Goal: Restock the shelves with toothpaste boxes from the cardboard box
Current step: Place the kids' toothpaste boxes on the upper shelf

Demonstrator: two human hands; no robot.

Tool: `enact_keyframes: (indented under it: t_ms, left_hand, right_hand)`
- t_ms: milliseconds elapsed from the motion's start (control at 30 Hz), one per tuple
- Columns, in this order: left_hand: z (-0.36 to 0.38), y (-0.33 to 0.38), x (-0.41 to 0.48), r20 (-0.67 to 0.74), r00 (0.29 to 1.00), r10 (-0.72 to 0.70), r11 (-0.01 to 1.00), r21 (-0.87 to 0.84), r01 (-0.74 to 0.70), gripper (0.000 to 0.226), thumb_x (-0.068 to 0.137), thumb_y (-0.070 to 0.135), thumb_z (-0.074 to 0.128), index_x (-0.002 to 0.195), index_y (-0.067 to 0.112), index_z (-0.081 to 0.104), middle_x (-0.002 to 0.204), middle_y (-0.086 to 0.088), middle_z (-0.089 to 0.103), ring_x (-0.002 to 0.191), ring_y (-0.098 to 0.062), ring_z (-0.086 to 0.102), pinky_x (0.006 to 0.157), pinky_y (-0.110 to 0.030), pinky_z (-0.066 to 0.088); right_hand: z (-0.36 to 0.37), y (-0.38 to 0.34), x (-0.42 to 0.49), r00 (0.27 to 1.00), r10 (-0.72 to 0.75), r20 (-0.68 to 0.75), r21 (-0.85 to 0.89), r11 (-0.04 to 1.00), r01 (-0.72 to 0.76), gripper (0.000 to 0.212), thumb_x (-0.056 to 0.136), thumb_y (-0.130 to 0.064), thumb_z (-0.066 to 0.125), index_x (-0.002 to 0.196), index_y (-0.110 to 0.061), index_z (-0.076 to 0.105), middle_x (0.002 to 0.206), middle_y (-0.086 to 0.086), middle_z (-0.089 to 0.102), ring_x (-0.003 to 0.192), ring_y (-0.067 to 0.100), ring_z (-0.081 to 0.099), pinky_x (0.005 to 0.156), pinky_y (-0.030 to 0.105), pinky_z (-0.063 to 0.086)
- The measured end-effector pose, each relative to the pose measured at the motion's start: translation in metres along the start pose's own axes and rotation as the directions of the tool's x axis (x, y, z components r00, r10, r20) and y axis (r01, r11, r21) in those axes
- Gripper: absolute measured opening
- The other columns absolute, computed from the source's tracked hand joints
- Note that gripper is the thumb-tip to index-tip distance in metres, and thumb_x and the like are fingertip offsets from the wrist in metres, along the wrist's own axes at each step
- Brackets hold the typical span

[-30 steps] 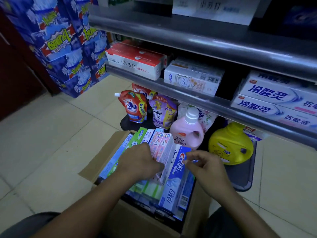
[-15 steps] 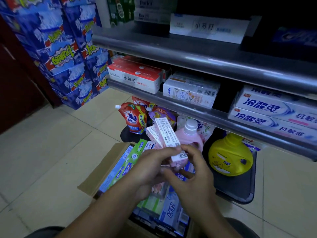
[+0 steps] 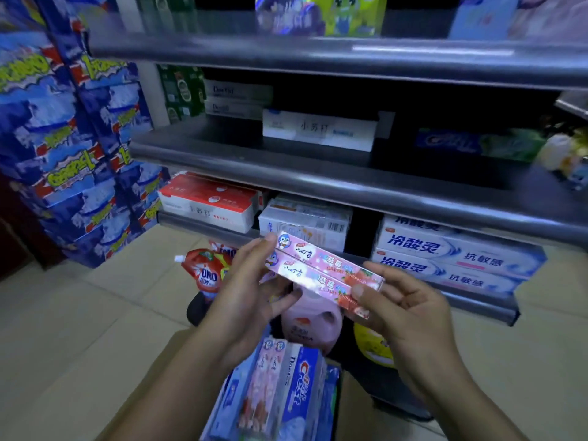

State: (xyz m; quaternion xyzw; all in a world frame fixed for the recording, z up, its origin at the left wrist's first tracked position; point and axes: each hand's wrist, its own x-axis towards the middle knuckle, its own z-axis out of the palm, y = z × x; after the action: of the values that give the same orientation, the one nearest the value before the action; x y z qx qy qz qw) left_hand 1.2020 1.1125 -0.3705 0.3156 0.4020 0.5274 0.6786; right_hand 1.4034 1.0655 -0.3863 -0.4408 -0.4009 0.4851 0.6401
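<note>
Two pink toothpaste boxes (image 3: 324, 273) are pinched at either end by the left hand (image 3: 251, 300) and right hand (image 3: 404, 310), not yet shelved, while more remain in the cardboard box (image 3: 346, 405) below.

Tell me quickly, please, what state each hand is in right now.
Left hand: holding the left end of the two pink toothpaste boxes.
Right hand: holding the right end of the same boxes.
</note>
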Motion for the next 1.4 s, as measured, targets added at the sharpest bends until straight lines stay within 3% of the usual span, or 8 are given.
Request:
enact_keyframes:
  t_ms: [233, 400, 633, 800, 933, 1033, 1267, 1400]
  left_hand:
    - [0.054, 0.021, 0.014, 0.084, 0.989, 0.125, 0.987, 0.086, -0.132, 0.046, 0.087, 0.048, 0.066, 0.109, 0.008, 0.064, 0.098, -0.016, 0.073, 0.094, -0.029, 0.073, 0.08, -0.043, 0.062]
    - [0.072, 0.058, 0.016, 0.188, 0.946, 0.263, 0.916, 0.258, -0.306, 0.044, 0.072, 0.056, 0.074, 0.108, 0.032, 0.074, 0.088, -0.002, 0.07, 0.075, -0.017, 0.062, 0.062, -0.031, 0.055]
    - [0.11, 0.097, 0.017, 0.332, 0.843, 0.423, 0.817, 0.261, -0.513, 0.031, 0.063, 0.048, 0.084, 0.078, 0.023, 0.073, 0.066, 0.0, 0.068, 0.052, -0.012, 0.059, 0.048, -0.025, 0.049]
    - [0.13, 0.1, 0.011, 0.379, 0.767, 0.518, 0.746, 0.238, -0.622, 0.032, 0.059, 0.038, 0.091, 0.08, 0.02, 0.075, 0.069, -0.003, 0.07, 0.056, -0.011, 0.06, 0.049, -0.022, 0.047]
    - [0.164, 0.109, 0.01, 0.283, 0.799, 0.531, 0.766, 0.243, -0.595, 0.027, 0.06, 0.035, 0.084, 0.083, 0.021, 0.079, 0.073, -0.007, 0.074, 0.056, -0.015, 0.061, 0.054, -0.031, 0.051]
    - [0.192, 0.122, 0.012, 0.307, 0.776, 0.551, 0.728, 0.277, -0.627, 0.012, 0.076, 0.027, 0.083, 0.086, 0.022, 0.08, 0.082, -0.008, 0.078, 0.063, -0.016, 0.067, 0.06, -0.036, 0.053]
    - [0.252, 0.162, 0.03, 0.302, 0.7, 0.647, 0.614, 0.338, -0.713, 0.019, 0.082, 0.012, 0.082, 0.067, 0.014, 0.07, 0.062, -0.002, 0.067, 0.053, -0.013, 0.057, 0.047, -0.02, 0.041]
    - [0.273, 0.186, 0.035, 0.288, 0.706, 0.647, 0.59, 0.397, -0.703, 0.015, 0.08, 0.014, 0.081, 0.07, 0.008, 0.073, 0.06, -0.004, 0.067, 0.045, -0.012, 0.055, 0.046, -0.023, 0.045]
  right_hand:
    - [-0.007, -0.054, 0.008, 0.999, -0.025, 0.025, -0.02, 0.999, 0.026, 0.033, 0.063, -0.028, 0.082, 0.095, -0.021, 0.079, 0.094, 0.014, 0.078, 0.077, 0.025, 0.077, 0.057, 0.032, 0.058]
    - [-0.02, -0.111, 0.026, 0.992, -0.111, -0.064, -0.07, 0.992, 0.107, 0.039, 0.062, -0.043, 0.076, 0.086, -0.011, 0.08, 0.083, 0.017, 0.075, 0.065, 0.025, 0.069, 0.056, 0.033, 0.058]
    - [-0.032, -0.17, 0.039, 0.983, -0.178, -0.048, -0.062, 0.983, 0.175, 0.029, 0.07, -0.043, 0.073, 0.062, -0.015, 0.077, 0.073, 0.021, 0.069, 0.058, 0.025, 0.066, 0.054, 0.029, 0.057]
    - [-0.047, -0.186, 0.042, 0.971, -0.238, -0.038, -0.074, 0.969, 0.234, 0.046, 0.072, -0.053, 0.073, 0.082, -0.008, 0.08, 0.078, 0.022, 0.072, 0.063, 0.024, 0.066, 0.058, 0.028, 0.058]
    - [-0.059, -0.202, 0.045, 0.851, -0.523, -0.046, -0.359, 0.803, 0.475, 0.056, 0.083, -0.059, 0.064, 0.079, -0.004, 0.072, 0.067, 0.0, 0.061, 0.063, 0.007, 0.053, 0.06, 0.017, 0.046]
    - [-0.064, -0.228, 0.049, 0.746, -0.663, -0.063, -0.405, 0.701, 0.588, 0.035, 0.081, -0.046, 0.069, 0.09, -0.014, 0.081, 0.068, -0.009, 0.072, 0.057, -0.003, 0.058, 0.058, 0.011, 0.046]
    - [-0.077, -0.286, 0.08, 0.584, -0.807, -0.088, -0.483, 0.547, 0.684, 0.017, 0.082, -0.024, 0.082, 0.093, -0.012, 0.075, 0.072, 0.002, 0.077, 0.066, 0.016, 0.075, 0.067, 0.032, 0.063]
    - [-0.086, -0.307, 0.111, 0.641, -0.763, -0.081, -0.604, 0.549, 0.578, 0.015, 0.081, -0.035, 0.085, 0.085, -0.021, 0.079, 0.078, 0.001, 0.077, 0.08, 0.024, 0.076, 0.079, 0.051, 0.062]
